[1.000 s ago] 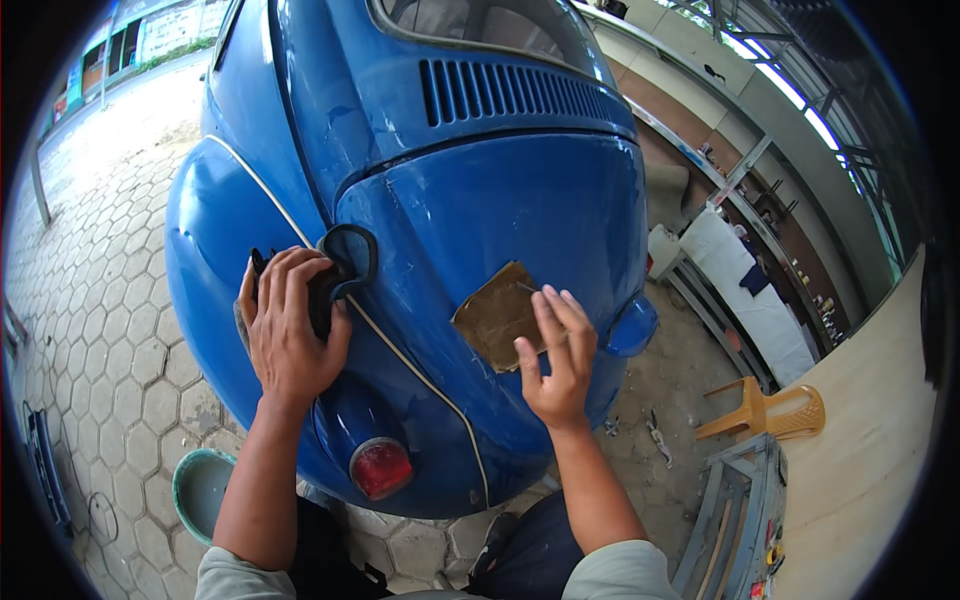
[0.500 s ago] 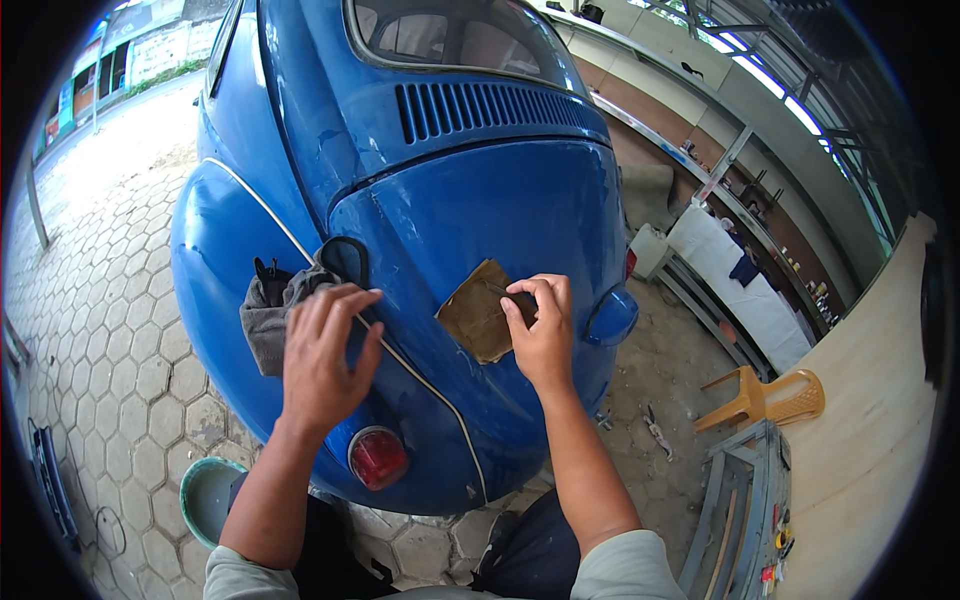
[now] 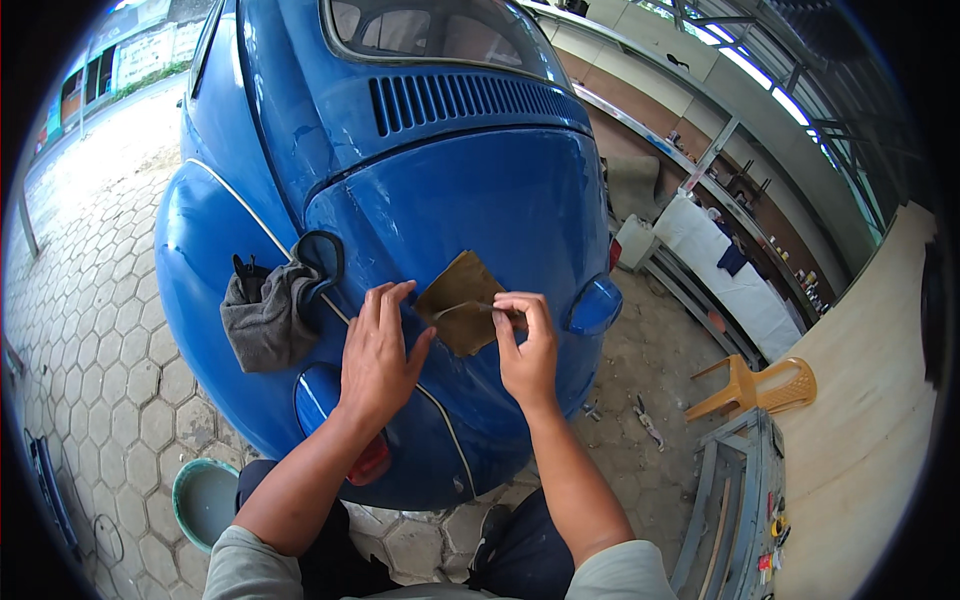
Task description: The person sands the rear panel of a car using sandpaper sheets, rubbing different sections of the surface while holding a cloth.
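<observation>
A worn brown square of sandpaper (image 3: pixel 465 325) lies against the rear lid of a blue car (image 3: pixel 480 200), and a pale curved edge runs across it. My right hand (image 3: pixel 528 350) pinches the sheet's right edge between thumb and fingertips. Just left of the sheet, my left hand (image 3: pixel 378 360) hovers over or rests on the car body, fingers stretched and thumb apart, holding nothing. Whether its fingertips touch the paint I cannot tell. A grey cloth (image 3: pixel 265 325) is draped on the rear fender, beside a dark looped strap (image 3: pixel 322 258).
A round bucket (image 3: pixel 205 505) of greyish liquid stands on the paving by my left leg. The red tail light (image 3: pixel 370 462) is partly behind my left forearm. To the right are a yellow plastic chair (image 3: pixel 750 385), a grey wooden stand (image 3: pixel 745 500) and a cloth-covered bench (image 3: pixel 730 270).
My left hand has moved right, from beside the grey cloth toward the sandpaper. My right hand keeps its pinch on the sheet, whose edge looks more folded. The view has shifted slightly.
</observation>
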Demonstrator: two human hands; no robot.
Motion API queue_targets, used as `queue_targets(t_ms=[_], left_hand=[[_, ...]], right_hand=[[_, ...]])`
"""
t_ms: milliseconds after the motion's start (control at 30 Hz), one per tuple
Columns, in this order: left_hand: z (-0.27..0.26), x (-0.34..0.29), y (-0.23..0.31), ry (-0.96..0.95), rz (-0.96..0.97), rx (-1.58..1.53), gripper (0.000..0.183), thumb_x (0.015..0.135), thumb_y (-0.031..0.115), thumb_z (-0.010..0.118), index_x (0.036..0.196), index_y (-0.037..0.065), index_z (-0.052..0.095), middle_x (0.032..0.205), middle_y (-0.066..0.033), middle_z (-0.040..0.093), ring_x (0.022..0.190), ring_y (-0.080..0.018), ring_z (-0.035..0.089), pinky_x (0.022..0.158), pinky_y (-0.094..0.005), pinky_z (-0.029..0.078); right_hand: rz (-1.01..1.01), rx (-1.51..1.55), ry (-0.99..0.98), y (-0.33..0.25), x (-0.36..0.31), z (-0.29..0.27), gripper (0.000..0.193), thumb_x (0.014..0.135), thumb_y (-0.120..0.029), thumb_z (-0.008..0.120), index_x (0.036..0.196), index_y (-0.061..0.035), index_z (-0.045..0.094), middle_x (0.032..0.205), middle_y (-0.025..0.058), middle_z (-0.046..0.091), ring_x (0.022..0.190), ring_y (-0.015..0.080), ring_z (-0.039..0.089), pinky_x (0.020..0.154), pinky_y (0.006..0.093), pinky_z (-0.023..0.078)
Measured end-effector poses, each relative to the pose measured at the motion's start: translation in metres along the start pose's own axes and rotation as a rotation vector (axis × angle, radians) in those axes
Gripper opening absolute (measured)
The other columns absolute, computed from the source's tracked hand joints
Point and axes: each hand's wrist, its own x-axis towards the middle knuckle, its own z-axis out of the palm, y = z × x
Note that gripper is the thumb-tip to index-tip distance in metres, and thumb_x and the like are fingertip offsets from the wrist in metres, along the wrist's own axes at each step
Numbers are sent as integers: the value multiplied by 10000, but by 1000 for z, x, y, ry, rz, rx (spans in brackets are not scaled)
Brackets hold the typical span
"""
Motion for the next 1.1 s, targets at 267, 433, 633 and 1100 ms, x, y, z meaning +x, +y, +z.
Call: queue_targets(t_ms=[267,433,633,1100], left_hand=[[4,16,-9,-11,36,-54,328,1045,13,849,1357,51,754,1222,-122,766,1063,-348,753,982,-463,603],[6,15,-11,-31,24,-184,218,1117,-3,777,1327,49,749,1214,-116,839,1126,-305,818,909,-428,601],[0,11,1,-165,-236,-464,124,1213,22,691,1333,34,722,1218,-82,872,1174,-152,825,882,-342,595],[7,-21,28,-378,-401,-908,565,1205,195,816,1649,19,515,1449,-144,771,1281,-185,783,1066,-331,637]], right_hand=[[-25,63,6,-2,-22,-7,109,1167,2,735,1272,-30,730,1233,144,822,1184,330,831,1047,449,638],[-78,-110,-60,-2,34,2,239,1091,-30,814,1311,-63,727,1296,123,750,1273,376,748,1103,486,575],[-92,-107,-62,-7,53,6,316,1032,-62,885,1313,-77,740,1428,134,708,1390,374,692,1164,484,559],[446,488,137,-18,-57,-21,248,1199,-168,824,1291,2,668,1231,79,816,1042,79,724,942,263,569]])
